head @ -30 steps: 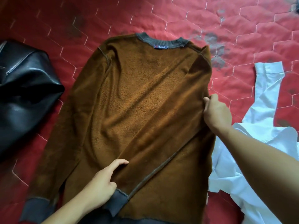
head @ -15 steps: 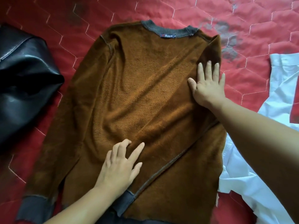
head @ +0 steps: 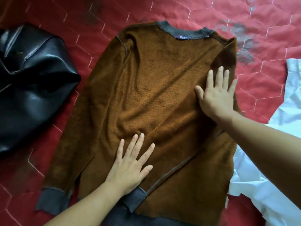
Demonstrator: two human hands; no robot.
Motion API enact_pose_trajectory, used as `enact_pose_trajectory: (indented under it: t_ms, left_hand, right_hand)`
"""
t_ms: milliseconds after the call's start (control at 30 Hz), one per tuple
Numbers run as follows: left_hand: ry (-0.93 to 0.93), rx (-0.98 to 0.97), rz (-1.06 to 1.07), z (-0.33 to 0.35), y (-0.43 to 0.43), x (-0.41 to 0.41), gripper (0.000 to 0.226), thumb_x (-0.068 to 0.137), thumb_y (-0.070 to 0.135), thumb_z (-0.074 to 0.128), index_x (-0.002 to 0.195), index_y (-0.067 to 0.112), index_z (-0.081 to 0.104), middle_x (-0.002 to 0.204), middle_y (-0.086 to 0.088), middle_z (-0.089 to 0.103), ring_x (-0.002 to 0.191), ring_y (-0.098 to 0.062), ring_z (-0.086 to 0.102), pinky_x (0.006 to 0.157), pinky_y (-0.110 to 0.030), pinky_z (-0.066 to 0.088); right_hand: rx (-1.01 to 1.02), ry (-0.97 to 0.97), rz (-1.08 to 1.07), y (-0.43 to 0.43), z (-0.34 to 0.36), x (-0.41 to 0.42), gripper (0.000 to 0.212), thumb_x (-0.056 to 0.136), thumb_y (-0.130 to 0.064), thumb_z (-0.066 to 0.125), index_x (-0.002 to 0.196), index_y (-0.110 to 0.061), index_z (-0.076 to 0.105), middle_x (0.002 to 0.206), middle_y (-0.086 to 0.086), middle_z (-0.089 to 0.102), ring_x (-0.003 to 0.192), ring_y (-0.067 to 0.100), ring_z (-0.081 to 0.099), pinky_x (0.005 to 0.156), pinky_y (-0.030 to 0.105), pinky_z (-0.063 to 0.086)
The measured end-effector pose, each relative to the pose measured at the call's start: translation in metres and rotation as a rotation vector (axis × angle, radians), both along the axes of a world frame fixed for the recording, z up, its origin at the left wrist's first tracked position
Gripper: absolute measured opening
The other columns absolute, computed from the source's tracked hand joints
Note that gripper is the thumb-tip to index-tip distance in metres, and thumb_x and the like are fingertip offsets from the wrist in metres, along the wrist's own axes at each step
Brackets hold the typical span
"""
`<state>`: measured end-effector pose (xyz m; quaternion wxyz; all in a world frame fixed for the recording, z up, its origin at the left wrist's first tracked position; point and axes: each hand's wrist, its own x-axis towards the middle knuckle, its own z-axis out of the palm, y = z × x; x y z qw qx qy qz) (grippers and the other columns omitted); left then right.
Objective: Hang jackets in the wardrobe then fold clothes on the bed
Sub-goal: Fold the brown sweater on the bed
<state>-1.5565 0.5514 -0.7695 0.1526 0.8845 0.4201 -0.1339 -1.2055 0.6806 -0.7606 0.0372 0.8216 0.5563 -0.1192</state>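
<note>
Both hands have changed since a second ago. The left hand (head: 130, 167) was then pinching the folded sleeve with curled fingers and the right hand (head: 215, 98) was gripping the garment's right edge. Now each lies flat, palm down with fingers spread, on the brown fleece sweater (head: 154, 87).

The sweater lies on the red quilted bedspread (head: 276, 38). Its grey ribbed collar (head: 184, 31) and blue neck label (head: 183, 37) are beyond the fingertips of both hands.

The left hand presses the lower middle of the body. Its wrist is just beside the grey cuff (head: 135, 199) of the sleeve folded diagonally across the front. The right hand presses near the right edge, below the shoulder where that sleeve turns inward. A raised seam (head: 171, 173) on the folded sleeve runs slantwise from under the right wrist down to that cuff.

The other sleeve (head: 78, 128) lies straight, outward of the left hand. It ends in a second grey cuff (head: 50, 201) beside the left forearm.

Surroundings:
- A crumpled black leather jacket (head: 32, 87) lies outward of the left hand, with a strip of bedspread between it and the straight sleeve.
- A white shirt (head: 260, 201) lies bunched outward of the right forearm, which crosses over it and hides part of it.
- The shirt's cloth meets the sweater's right edge, but whether it runs beneath cannot be told.
- Dark stains (head: 241, 39) mark the bedspread beyond the right hand's fingertips.
</note>
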Motion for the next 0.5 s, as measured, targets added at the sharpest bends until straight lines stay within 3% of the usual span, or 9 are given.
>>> enact_pose_trajectory:
  t_ms: [100,233,367,500]
  left_hand:
    - [0.011,0.051,0.060,0.016,0.011,-0.027,0.070,0.099,0.061,0.027,0.161,0.032,0.014,0.169,-0.017,0.000,0.156,-0.032,0.003,0.119,-0.065,0.016]
    - [0.039,0.132,0.345,0.030,0.029,-0.097,0.071,0.095,0.055,0.038,0.160,0.029,0.024,0.164,-0.019,0.018,0.152,-0.036,0.021,0.117,-0.066,0.020]
    - [-0.099,0.027,0.734,0.037,0.033,-0.158,0.079,0.093,0.055,0.055,0.159,0.023,0.023,0.148,-0.014,0.035,0.134,-0.036,0.042,0.103,-0.057,0.044]
    - [-0.193,-0.009,0.924,0.038,0.050,-0.193,0.079,0.086,0.036,0.077,0.151,0.016,0.038,0.131,-0.014,0.047,0.119,-0.036,0.050,0.105,-0.051,0.042]
  right_hand:
    - [0.123,0.086,0.210,-0.063,0.018,-0.084,0.075,0.103,-0.059,0.029,0.160,-0.010,0.025,0.169,0.018,0.005,0.157,0.035,-0.001,0.122,0.064,0.009]
    - [-0.006,0.181,0.458,-0.149,0.017,-0.184,0.080,0.100,-0.071,0.025,0.163,-0.022,0.018,0.171,0.010,-0.002,0.157,0.032,-0.007,0.122,0.066,0.009]
    - [-0.165,0.134,0.492,-0.167,-0.002,-0.209,0.083,0.097,-0.078,0.022,0.163,-0.028,0.015,0.171,0.009,0.001,0.157,0.036,-0.005,0.119,0.070,0.010]
    - [-0.252,0.142,0.467,-0.161,0.010,-0.213,0.082,0.097,-0.077,0.017,0.163,-0.032,-0.002,0.170,0.007,-0.015,0.153,0.032,-0.024,0.121,0.065,-0.007]
